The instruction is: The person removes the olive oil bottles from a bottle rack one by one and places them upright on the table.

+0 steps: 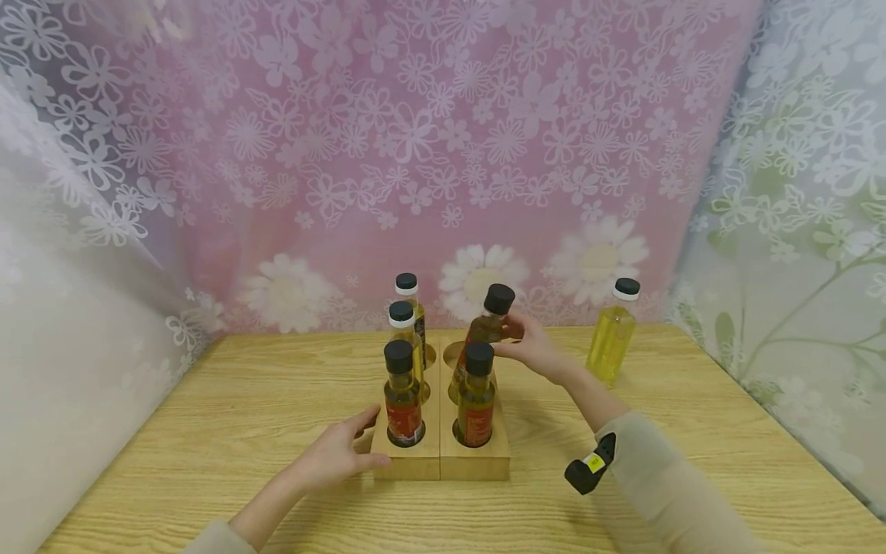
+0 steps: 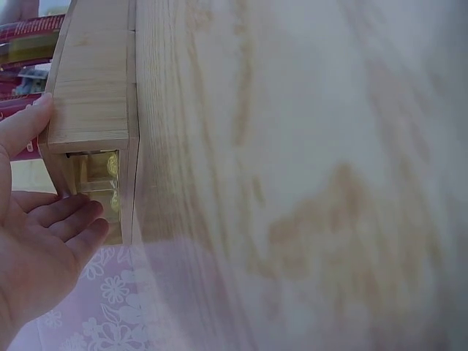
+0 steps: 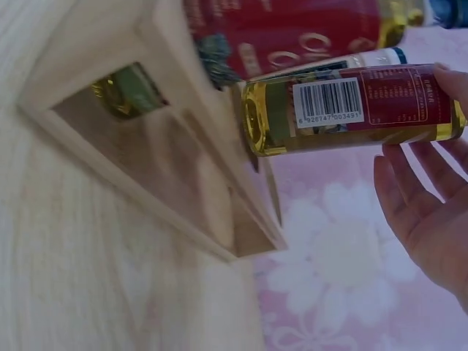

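Note:
In the head view my right hand grips a dark-capped oil bottle with a red label, tilted over the right block of the wooden bottle rack. The right wrist view shows the bottle's barcode label and its base close to the rack's top; thumb and fingers lie on opposite sides of it. At the rack's near left corner rests my left hand. Its thumb touches the upper edge in the left wrist view, with the extended fingers at the side opening.
Two red-labelled bottles stand in the front holes, left and right. Behind the left one are two more dark-capped bottles. A yellow oil bottle stands apart on the table at right. Floral curtains border the table.

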A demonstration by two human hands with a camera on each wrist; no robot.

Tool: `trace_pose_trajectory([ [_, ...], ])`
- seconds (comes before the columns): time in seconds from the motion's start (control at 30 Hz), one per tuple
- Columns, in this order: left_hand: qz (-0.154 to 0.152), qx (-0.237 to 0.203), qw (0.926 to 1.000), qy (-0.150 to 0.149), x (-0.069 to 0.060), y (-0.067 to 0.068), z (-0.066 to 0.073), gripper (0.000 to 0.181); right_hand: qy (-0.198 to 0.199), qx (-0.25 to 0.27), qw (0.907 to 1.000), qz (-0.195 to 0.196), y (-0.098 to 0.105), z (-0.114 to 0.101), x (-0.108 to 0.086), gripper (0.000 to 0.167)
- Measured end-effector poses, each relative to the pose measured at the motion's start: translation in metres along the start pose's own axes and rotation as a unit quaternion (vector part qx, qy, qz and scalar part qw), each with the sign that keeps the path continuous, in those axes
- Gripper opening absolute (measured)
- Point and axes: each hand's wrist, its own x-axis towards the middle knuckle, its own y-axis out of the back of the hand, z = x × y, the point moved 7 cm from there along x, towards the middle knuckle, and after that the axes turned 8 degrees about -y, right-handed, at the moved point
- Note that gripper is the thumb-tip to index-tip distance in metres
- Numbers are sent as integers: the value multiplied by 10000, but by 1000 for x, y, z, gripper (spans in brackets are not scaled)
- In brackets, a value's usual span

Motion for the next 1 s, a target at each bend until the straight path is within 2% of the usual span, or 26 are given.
trace_pose_trajectory([
  [0.27,3,47,10000,-23,0,0,0,91,-177,-83,9994,293,30,-3,-8,53],
  [0.57,32,45,10000,9,-1,0,-1,92,-337,-413,9966,630,69,6,-33,55],
  [1.0,2,-21,10000,-7,-1,-1,0,91,-709,-759,9930,566,105,37,-71,54],
])
